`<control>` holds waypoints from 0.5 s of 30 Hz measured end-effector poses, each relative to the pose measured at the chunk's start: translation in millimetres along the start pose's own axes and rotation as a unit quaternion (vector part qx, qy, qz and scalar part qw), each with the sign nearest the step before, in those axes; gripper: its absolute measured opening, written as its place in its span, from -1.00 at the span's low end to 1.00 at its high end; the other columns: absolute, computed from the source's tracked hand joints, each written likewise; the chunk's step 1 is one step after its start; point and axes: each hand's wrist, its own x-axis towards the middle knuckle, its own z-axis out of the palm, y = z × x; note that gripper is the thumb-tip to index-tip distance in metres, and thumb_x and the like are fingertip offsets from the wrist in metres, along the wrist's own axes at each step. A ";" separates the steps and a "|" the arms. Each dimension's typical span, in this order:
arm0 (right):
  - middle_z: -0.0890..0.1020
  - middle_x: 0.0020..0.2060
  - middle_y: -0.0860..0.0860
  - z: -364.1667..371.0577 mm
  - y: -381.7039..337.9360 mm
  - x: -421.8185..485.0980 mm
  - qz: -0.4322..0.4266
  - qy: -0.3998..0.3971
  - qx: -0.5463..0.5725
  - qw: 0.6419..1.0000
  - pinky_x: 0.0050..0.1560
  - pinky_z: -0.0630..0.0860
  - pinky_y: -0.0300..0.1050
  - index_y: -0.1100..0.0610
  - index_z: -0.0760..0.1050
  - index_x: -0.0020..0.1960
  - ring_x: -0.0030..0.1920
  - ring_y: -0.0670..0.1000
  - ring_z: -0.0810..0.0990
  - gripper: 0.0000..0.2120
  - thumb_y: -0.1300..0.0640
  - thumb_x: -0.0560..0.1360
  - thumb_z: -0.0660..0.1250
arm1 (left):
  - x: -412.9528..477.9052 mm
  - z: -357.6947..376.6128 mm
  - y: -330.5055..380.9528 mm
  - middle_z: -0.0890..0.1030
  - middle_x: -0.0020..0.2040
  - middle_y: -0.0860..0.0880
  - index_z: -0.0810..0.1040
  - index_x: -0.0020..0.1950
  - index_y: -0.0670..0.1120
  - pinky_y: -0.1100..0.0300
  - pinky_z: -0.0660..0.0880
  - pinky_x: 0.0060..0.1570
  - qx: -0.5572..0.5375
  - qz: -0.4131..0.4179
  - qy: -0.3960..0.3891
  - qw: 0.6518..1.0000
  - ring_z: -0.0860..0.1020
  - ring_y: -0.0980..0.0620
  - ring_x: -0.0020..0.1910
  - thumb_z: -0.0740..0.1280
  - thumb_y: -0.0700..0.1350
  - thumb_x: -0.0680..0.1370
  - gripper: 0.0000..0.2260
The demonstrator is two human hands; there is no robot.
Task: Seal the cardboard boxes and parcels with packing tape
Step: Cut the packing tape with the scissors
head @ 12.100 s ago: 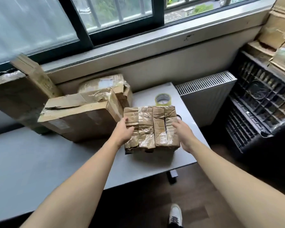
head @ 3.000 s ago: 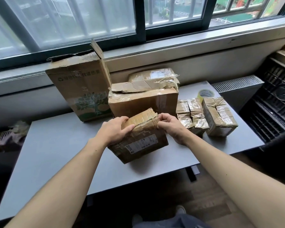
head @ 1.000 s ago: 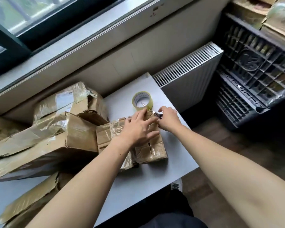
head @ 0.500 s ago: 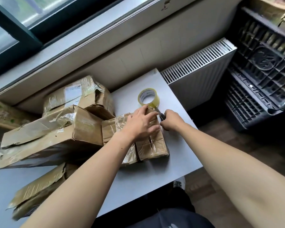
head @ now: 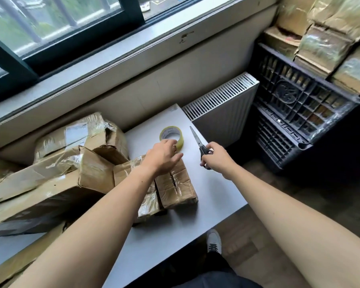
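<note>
Tape roll (head: 172, 135) lay flat near the far right corner of the grey table (head: 212, 190), hole up. Left hand (head: 163, 156) was over its near rim, fingers loosely bent with tips at the roll and thumb out to the side, off the roll. Could not tell if the tips actually touched it.

Right hand (head: 216, 157) was just right of the roll, fingers curled round the black handles of the scissors (head: 197, 139). Blades were together, pointing away toward the wall.

Small taped parcels (head: 175, 183) sat on the table under the left wrist and forearm, just short of the roll. Left of them was a big crumpled box (head: 50, 183); behind that, a labelled parcel (head: 77, 132) wrapped in tape.

White radiator (head: 222, 109) stood past the table's right end, then a black crate (head: 299, 113) with more boxes (head: 330, 38) stacked on it. Window (head: 60, 28) above. One shoe (head: 213, 242) showed on the floor.
</note>
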 end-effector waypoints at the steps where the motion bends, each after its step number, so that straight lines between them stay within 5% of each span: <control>1: 0.61 -0.13 0.22 1.4 -0.8 0.1 -0.004 -0.002 0.012 1.000 -0.40 0.45 -0.26 0.21 0.40 0.12 -0.49 -0.13 0.52 -0.75 0.40 0.47 0.16 | 4.5 -1.5 2.2 0.48 0.38 -0.13 0.40 0.43 -0.08 -0.10 0.40 0.31 0.003 -0.002 0.000 1.000 0.44 -0.16 0.35 0.29 0.12 0.59 -0.53; 5: 0.64 -0.16 0.20 12.6 1.2 6.4 -0.008 0.028 0.037 0.999 -0.33 0.51 -0.22 0.17 0.36 0.06 -0.43 -0.09 0.55 -0.78 0.39 0.48 0.13 | 29.7 -6.4 7.5 0.47 0.39 -0.12 0.49 0.38 -0.04 -0.09 0.40 0.32 0.027 -0.018 -0.029 0.999 0.43 -0.15 0.37 0.21 0.19 0.60 -0.55; 10: 0.62 -0.20 0.10 17.7 6.9 17.8 -0.013 0.049 0.033 0.998 -0.44 0.41 -0.35 0.17 0.32 0.07 -0.37 0.00 0.53 -0.80 0.36 0.49 0.14 | 71.7 -5.1 19.3 0.59 0.21 -0.16 0.63 -0.01 -0.05 -0.12 0.42 0.28 0.111 -0.080 -0.118 0.984 0.47 -0.23 0.27 0.02 0.38 0.53 -0.40; 15: 0.65 -0.17 0.11 14.0 15.2 25.6 -0.004 0.058 0.036 0.998 -0.26 0.51 -0.19 0.14 0.32 0.06 -0.38 -0.02 0.58 -0.79 0.34 0.47 0.15 | 89.8 8.4 35.2 0.49 0.37 -0.14 0.51 0.33 -0.11 -0.11 0.27 0.42 0.169 -0.096 -0.178 0.965 0.35 -0.21 0.42 0.06 0.22 0.65 -0.49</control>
